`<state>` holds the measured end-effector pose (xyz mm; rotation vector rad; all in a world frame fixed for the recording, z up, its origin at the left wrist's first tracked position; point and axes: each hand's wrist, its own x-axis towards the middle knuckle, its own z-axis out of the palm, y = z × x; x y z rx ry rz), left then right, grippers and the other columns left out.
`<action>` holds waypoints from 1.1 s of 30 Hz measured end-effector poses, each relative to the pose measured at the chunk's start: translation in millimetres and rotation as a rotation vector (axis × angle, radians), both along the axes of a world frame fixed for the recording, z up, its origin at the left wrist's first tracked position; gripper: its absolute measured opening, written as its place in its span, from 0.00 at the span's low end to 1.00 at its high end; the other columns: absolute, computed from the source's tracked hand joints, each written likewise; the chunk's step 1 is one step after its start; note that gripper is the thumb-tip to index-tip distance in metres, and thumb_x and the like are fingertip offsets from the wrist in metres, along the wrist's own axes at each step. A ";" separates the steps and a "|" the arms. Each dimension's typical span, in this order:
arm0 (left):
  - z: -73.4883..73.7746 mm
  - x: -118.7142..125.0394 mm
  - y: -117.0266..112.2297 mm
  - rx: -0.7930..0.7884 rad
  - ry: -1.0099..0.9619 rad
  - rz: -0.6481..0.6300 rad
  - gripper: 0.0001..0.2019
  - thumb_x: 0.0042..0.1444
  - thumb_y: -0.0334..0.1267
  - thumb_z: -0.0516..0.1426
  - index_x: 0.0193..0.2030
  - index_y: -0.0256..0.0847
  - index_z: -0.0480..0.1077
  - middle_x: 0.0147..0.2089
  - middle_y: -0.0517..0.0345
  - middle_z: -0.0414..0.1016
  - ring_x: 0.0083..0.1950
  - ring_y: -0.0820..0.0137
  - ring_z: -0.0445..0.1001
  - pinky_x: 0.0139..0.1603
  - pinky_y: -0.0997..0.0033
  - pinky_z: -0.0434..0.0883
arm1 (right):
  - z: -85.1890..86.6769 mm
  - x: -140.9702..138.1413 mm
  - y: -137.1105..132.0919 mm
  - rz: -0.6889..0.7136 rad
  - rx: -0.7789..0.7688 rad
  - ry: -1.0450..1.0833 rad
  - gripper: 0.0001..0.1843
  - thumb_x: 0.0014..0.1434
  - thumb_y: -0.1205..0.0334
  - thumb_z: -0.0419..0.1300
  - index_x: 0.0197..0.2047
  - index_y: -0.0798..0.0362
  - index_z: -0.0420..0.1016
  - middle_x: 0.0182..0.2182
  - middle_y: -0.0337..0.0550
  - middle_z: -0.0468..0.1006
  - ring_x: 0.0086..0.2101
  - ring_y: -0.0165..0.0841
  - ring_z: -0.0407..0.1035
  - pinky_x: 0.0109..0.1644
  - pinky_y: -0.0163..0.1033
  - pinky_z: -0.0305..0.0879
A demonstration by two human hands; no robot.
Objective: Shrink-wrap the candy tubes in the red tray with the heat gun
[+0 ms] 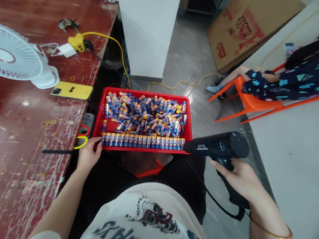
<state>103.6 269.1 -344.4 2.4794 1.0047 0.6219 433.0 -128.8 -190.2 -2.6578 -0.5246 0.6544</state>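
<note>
A red tray [142, 151] rests on my lap, holding a loose heap of small tubes [144, 112] with yellow ends and blue-and-pink wraps. Along its near side, more of these tubes stand in one straight row [137, 141]. My left hand [89, 152] grips the tray's near left corner, fingers beside the row's left end. In my right hand [238, 179] is a black heat gun [219, 144], held by its handle. Its nozzle points left, at the right end of the row, and seems close to the last tube.
On the scratched red table [21, 121] are a white fan [16, 55], a yellow phone [72, 90], a yellow power socket [77, 42], keys [68, 24] and scissors [81, 142]. A person sits on an orange chair [258, 102] at right. A yellow cable [176, 86] crosses the floor near a white pillar [145, 28].
</note>
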 end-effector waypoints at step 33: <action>-36.0 43.6 -30.9 -0.269 0.215 0.320 0.38 0.60 0.47 0.51 0.68 0.18 0.48 0.72 0.20 0.42 0.74 0.43 0.41 0.71 0.42 0.48 | -15.8 -25.7 99.0 0.333 0.128 0.140 0.27 0.53 0.31 0.56 0.30 0.49 0.73 0.15 0.41 0.70 0.17 0.38 0.65 0.19 0.41 0.57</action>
